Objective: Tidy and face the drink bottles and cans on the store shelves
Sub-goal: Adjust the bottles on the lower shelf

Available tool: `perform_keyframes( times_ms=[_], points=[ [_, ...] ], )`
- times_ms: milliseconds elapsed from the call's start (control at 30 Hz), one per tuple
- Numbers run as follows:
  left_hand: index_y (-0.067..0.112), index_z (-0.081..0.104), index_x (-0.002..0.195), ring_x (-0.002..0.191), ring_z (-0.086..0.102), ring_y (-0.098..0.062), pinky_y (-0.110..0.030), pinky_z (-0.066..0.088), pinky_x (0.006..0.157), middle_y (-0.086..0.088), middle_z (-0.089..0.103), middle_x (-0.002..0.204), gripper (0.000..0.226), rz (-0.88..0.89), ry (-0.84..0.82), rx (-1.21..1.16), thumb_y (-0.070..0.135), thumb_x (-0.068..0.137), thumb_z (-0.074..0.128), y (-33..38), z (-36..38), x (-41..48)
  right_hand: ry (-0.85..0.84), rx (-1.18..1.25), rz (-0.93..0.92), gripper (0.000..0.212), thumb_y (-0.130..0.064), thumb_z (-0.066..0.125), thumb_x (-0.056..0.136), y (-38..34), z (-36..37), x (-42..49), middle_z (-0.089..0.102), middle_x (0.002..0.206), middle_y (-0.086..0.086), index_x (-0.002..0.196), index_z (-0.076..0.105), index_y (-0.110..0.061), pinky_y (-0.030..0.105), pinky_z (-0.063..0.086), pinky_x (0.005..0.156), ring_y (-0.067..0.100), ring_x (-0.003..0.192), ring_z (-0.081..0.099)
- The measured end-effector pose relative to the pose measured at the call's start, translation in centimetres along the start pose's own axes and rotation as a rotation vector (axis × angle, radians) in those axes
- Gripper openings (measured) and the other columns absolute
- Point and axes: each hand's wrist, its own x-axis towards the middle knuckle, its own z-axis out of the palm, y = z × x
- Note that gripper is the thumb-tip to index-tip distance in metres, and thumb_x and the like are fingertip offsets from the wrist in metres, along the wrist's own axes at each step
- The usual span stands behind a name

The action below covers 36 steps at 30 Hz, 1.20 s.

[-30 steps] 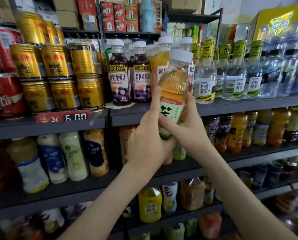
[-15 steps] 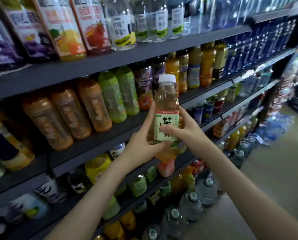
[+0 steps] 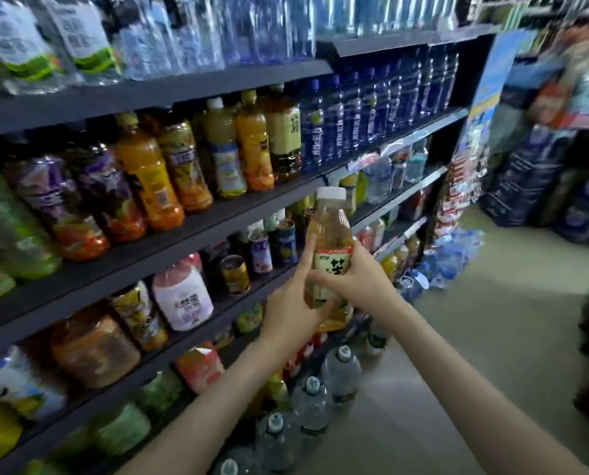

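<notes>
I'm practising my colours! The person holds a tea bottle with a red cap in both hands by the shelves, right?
Not quite: the cap is white, not red. The head view shows the left hand and right hand both holding the tea bottle by the shelves.

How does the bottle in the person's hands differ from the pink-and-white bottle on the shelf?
The held bottle is slim and clear with amber drink; the pink-and-white bottle is squat and opaque. The held bottle is gripped by the left hand and right hand; the pink-and-white bottle stands on a shelf. Both carry printed labels.
</notes>
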Motion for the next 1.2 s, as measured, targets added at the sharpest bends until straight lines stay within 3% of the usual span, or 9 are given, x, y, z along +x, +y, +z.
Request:
perform_keyframes(
  times_ms=[133, 200, 367, 667, 800, 933, 1033, 1100, 1200],
  points=[
    [0.066, -0.018, 0.132, 0.103, 0.063, -0.017, -0.022, 0.043, 0.07, 0.007, 0.063, 0.124, 0.096, -0.031, -0.042, 0.086, 0.049, 0.085, 0.064, 1.2, 5.0, 3.9, -0.003, -0.095, 0.07, 0.066, -0.058, 0.071, 0.057, 4.6, -3.6, 3.7, 0.059, 0.104, -0.002, 0.111, 0.054, -0.024, 0.027, 0.052, 0.073, 0.012, 0.095, 0.059],
    [0.06, -0.016, 0.136, 0.108, 0.06, -0.018, -0.019, 0.037, 0.068, 0.005, 0.063, 0.126, 0.094, -0.029, -0.043, 0.159, 0.051, 0.086, 0.063, 1.4, 7.1, 6.3, 0.02, -0.023, 0.088, 0.049, -0.043, 0.078, 0.064, 6.1, -5.2, 5.5, 0.063, 0.097, -0.003, 0.101, 0.054, -0.022, 0.028, 0.057, 0.07, 0.01, 0.087, 0.062],
    [0.059, -0.005, 0.142, 0.112, 0.059, -0.018, -0.027, 0.045, 0.081, 0.005, 0.061, 0.128, 0.09, -0.029, -0.087, 0.137, 0.046, 0.086, 0.064, 1.5, 12.1, 13.5, 0.063, 0.114, 0.018, 0.083, -0.018, 0.072, 0.078, 10.3, -9.1, 10.8, 0.059, 0.105, -0.001, 0.136, 0.014, -0.037, 0.026, 0.055, 0.068, 0.012, 0.085, 0.064],
    [0.07, 0.007, 0.135, 0.116, 0.058, -0.014, -0.042, 0.05, 0.096, 0.008, 0.053, 0.138, 0.083, 0.05, -0.309, -0.054, 0.031, 0.087, 0.062, 4.1, 22.7, 29.9, 0.149, 0.127, 0.068, 0.085, -0.018, 0.07, 0.082, 17.9, -22.0, 23.1, 0.061, 0.082, 0.001, 0.138, 0.011, -0.046, 0.028, 0.048, 0.052, 0.009, 0.054, 0.055],
    [0.075, 0.009, 0.13, 0.117, 0.055, -0.015, -0.033, 0.048, 0.097, 0.013, 0.043, 0.144, 0.077, 0.068, -0.38, -0.04, 0.033, 0.09, 0.061, 6.7, 28.4, 35.7, 0.176, 0.185, 0.162, 0.088, -0.023, 0.07, 0.083, 22.3, -28.3, 27.0, 0.064, 0.092, 0.006, 0.14, 0.007, -0.048, 0.043, 0.056, 0.064, 0.023, 0.07, 0.062],
    [0.057, 0.014, 0.142, 0.116, 0.049, -0.005, -0.02, 0.038, 0.094, 0.006, 0.048, 0.143, 0.069, 0.028, -0.346, 0.031, 0.033, 0.094, 0.056, 9.0, 34.8, 41.2, 0.125, 0.167, 0.157, 0.089, -0.021, 0.07, 0.083, 26.9, -34.4, 31.4, 0.064, 0.098, 0.009, 0.138, 0.006, -0.048, 0.045, 0.056, 0.064, 0.031, 0.07, 0.062],
    [0.054, 0.013, 0.145, 0.093, 0.056, -0.007, -0.015, 0.036, 0.071, 0.002, 0.059, 0.131, 0.067, -0.031, -0.285, 0.116, 0.037, 0.095, 0.054, 10.4, 39.6, 44.8, 0.083, 0.138, 0.126, 0.09, -0.02, 0.071, 0.082, 30.0, -38.8, 34.4, 0.063, 0.096, 0.008, 0.139, 0.007, -0.045, 0.051, 0.056, 0.076, 0.04, 0.089, 0.065],
    [0.055, 0.013, 0.144, 0.083, 0.054, -0.004, -0.012, 0.03, 0.062, 0.003, 0.064, 0.124, 0.068, -0.085, -0.245, 0.151, 0.038, 0.094, 0.055, 11.0, 42.3, 46.9, 0.051, 0.123, 0.092, 0.089, -0.016, 0.07, 0.083, 31.4, -41.6, 36.2, 0.052, 0.089, -0.007, 0.143, 0.007, -0.037, 0.054, 0.051, 0.086, 0.044, 0.103, 0.058],
    [0.063, 0.011, 0.137, 0.092, 0.064, -0.01, -0.027, 0.05, 0.083, 0.006, 0.062, 0.121, 0.07, -0.171, -0.154, 0.068, 0.034, 0.093, 0.058, 11.2, 45.4, 49.3, -0.012, 0.097, 0.045, 0.087, -0.01, 0.067, 0.085, 33.4, -45.4, 39.2, 0.045, 0.096, -0.012, 0.147, 0.009, -0.03, 0.053, 0.048, 0.086, 0.046, 0.103, 0.054]
  ],
)
